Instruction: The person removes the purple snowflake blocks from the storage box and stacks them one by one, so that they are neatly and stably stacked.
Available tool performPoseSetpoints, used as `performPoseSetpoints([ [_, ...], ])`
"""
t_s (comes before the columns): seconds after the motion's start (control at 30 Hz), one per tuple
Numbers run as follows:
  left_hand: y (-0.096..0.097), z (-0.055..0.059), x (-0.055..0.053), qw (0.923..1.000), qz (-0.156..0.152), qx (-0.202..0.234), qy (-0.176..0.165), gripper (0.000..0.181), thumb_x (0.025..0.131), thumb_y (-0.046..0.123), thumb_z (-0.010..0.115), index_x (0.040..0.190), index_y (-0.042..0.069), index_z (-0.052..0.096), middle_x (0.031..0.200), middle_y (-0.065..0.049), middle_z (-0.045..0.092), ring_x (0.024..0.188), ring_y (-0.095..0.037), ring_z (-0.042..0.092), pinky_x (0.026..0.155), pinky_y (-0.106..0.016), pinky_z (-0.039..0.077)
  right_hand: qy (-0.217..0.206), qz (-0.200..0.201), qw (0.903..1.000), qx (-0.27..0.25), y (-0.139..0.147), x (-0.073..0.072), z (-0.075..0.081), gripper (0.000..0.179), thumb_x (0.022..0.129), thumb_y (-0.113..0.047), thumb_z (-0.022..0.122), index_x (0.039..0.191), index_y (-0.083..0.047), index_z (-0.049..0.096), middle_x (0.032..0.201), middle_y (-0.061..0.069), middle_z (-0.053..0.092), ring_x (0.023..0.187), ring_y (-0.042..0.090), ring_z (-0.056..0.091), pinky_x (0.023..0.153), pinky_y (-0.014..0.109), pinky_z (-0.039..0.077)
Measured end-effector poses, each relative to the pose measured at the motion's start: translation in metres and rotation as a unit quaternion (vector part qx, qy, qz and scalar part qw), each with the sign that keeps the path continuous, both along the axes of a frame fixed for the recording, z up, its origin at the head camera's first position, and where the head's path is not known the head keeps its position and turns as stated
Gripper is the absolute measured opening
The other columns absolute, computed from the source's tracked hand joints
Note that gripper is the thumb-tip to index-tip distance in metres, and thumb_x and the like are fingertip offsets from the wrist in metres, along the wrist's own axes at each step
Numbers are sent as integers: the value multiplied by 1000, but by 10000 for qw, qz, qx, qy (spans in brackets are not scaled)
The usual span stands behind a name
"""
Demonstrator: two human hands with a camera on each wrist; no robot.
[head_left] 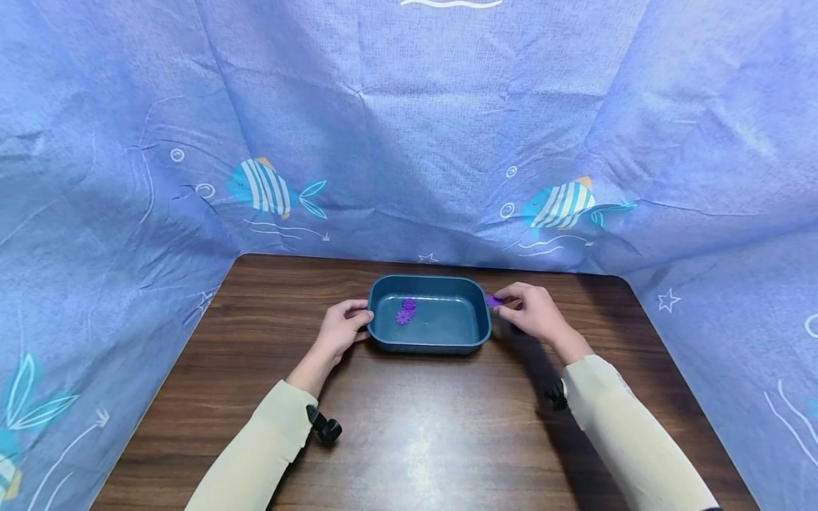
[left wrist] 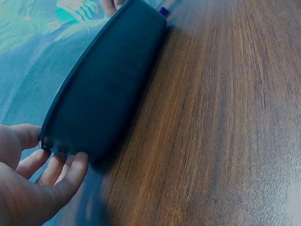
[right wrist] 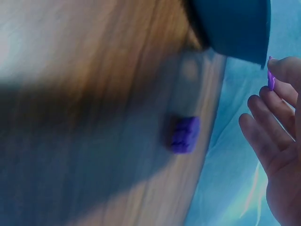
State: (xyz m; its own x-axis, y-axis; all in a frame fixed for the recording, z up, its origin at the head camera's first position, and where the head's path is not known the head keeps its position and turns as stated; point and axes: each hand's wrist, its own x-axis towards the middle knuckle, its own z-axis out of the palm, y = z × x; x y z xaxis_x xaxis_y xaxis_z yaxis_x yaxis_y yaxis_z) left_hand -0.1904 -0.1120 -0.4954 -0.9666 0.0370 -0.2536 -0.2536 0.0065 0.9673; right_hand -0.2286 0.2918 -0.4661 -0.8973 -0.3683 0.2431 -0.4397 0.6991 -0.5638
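A dark teal rectangular plastic basin is on the table. My left hand holds its left end, thumb at the rim and fingertips against the outer wall, as the left wrist view shows. Two purple notched discs lie inside, toward the basin's left. Just off the basin's right end, my right hand pinches a thin purple disc between thumb and forefinger, with the other fingers spread. Below that hand, a short stack of purple notched discs stands on the table.
The dark wood-grain table reaches back to a hanging blue cloth printed with fish, which also covers both sides. A small black wrist device sits on the left sleeve, another on the right.
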Motion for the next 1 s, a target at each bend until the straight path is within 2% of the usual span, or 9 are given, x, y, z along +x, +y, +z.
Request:
performPoseSetpoints([
  [0.2, 0, 0, 1, 10000, 9, -16, 20, 38, 100, 7, 64, 136, -3, 60, 130, -27, 63, 113, -29, 67, 87, -39, 63, 39, -222, 9996, 153, 16, 7, -8, 21, 87, -10, 79, 107, -5, 77, 105, 10, 76, 84, 23, 74, 68, 29, 62],
  [0.37, 0, 1, 3, 10000, 31, 17, 32, 37, 100, 7, 64, 136, -3, 61, 130, -27, 63, 109, -26, 67, 86, -38, 64, -178, -392, 9990, 153, 28, 10, -16, 21, 88, -9, 77, 109, -4, 77, 109, 13, 76, 87, 25, 75, 71, 28, 61],
  [0.67, 0, 0, 2, 10000, 22, 18, 26, 38, 100, 8, 65, 136, -3, 60, 130, -27, 63, 113, -29, 67, 86, -37, 64, -367, -717, 9965, 214, 45, 18, -31, 22, 90, -13, 78, 108, -2, 76, 108, 17, 75, 89, 30, 75, 79, 48, 64],
  [1.0, 0, 1, 2, 10000, 14, 7, 35, 39, 100, 8, 65, 137, -4, 60, 131, -28, 62, 114, -32, 66, 85, -36, 64, -213, -740, 9960, 458, 53, 21, -38, 22, 90, -12, 75, 110, -2, 76, 109, 16, 74, 97, 31, 72, 85, 51, 61],
])
